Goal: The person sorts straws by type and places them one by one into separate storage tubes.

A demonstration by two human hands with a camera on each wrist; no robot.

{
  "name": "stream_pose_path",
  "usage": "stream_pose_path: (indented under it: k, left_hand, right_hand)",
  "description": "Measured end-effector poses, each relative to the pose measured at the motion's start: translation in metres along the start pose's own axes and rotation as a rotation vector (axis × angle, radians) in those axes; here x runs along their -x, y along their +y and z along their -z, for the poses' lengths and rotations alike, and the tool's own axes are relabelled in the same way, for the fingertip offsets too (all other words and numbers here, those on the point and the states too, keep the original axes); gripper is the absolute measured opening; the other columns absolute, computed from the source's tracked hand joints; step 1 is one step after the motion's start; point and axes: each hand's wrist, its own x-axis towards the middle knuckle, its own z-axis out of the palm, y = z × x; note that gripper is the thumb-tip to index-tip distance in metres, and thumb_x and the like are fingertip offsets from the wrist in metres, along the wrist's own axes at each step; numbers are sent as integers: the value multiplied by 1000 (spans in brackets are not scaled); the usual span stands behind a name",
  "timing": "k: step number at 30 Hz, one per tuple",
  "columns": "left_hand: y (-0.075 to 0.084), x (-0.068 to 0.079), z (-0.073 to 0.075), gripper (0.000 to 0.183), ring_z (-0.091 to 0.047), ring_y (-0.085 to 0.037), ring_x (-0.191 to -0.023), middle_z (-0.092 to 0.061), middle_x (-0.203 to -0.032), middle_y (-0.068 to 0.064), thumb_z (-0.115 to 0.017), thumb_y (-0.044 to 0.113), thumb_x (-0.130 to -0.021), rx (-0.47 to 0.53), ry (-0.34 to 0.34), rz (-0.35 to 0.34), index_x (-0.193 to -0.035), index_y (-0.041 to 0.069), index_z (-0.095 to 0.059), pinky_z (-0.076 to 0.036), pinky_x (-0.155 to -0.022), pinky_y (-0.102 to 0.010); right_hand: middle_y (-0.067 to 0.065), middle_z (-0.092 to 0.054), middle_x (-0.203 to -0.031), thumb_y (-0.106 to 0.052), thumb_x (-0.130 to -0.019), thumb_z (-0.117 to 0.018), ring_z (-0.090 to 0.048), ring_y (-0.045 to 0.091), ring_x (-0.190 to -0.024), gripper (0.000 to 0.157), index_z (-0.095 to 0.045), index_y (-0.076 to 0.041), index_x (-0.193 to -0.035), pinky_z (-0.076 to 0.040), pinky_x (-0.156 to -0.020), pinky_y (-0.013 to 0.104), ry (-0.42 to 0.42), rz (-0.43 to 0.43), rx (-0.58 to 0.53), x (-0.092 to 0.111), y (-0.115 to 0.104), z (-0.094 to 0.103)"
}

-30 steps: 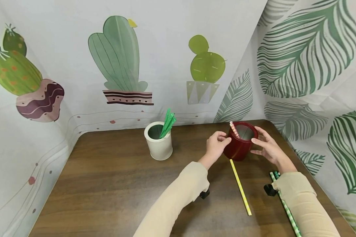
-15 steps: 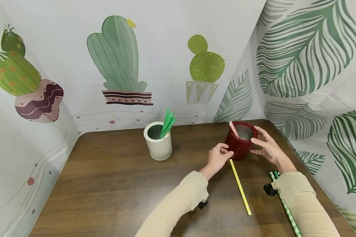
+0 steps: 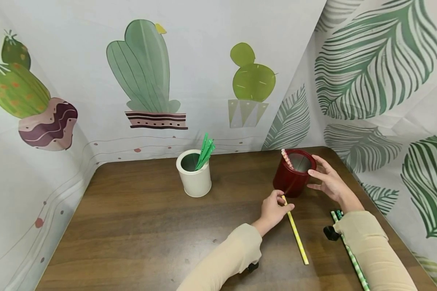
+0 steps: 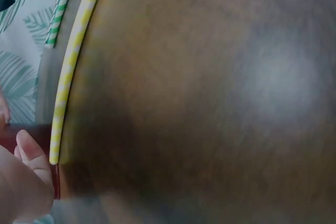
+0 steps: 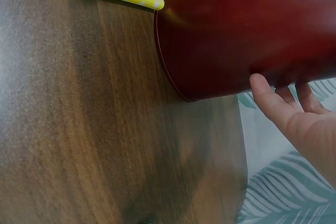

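Observation:
My left hand (image 3: 274, 208) is at the upper end of a yellow-and-white paper straw (image 3: 296, 232), which lies on the table. Thumb and fingers stand apart on either side of the straw; in the left wrist view the thumb (image 4: 31, 148) is beside its end, with no clear pinch. Just beyond stands a dark red round can (image 3: 289, 180), upright, with red-and-white straws (image 3: 287, 159) leaning inside. The fairly straight, spread fingers of my right hand (image 3: 329, 182) rest against the can's right side. In the right wrist view the thumb tip touches the can wall (image 5: 226, 35); the other fingertips are partly hidden behind it.
A cream can (image 3: 196, 182) holding green straws (image 3: 205, 151) stands left of the red can. Green-and-white striped straws (image 3: 353, 258) lie partly under the right forearm. The brown table's edge (image 3: 380, 218) runs close on the right. A patterned cloth hangs behind.
My left hand has left the red can's left side and moved down toward me, to the yellow straw's upper end. The right hand stays against the can; the straw has not moved.

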Motion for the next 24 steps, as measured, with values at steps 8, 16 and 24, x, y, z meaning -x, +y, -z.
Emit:
stream_pose_path:
  k: [8, 16, 24]
  left_hand:
    - [-6, 16, -16, 49, -51, -5, -70, -58, -82, 3, -75, 29, -68, -176, -10, 3, -109, 12, -54, -39, -61, -15]
    - [-8, 22, -28, 53, -54, -7, -70, -54, -83, 6, -75, 36, -66, -393, 12, 2, -110, 18, -52, -41, -58, -17]
    - [-8, 21, -30, 47, -54, -8, -65, -53, -78, 8, -76, 32, -65, -458, 47, 21, -104, 19, -55, -40, -54, -18]
  right_hand:
    - [-5, -36, -117, -10, -89, -50, -50, 2, -96, 60, -21, -26, -139, -50, -74, 40, 5, -10, 11, 0, -1, -1]
    - [-5, -35, -118, -10, -89, -51, -48, 2, -97, 64, -17, -26, -141, -51, -73, 38, 6, -14, 12, 0, -2, 0]
    - [-5, -35, -118, -11, -88, -51, -48, 1, -97, 64, -17, -26, -141, -51, -71, 36, 11, -12, 19, 0, -1, -1]
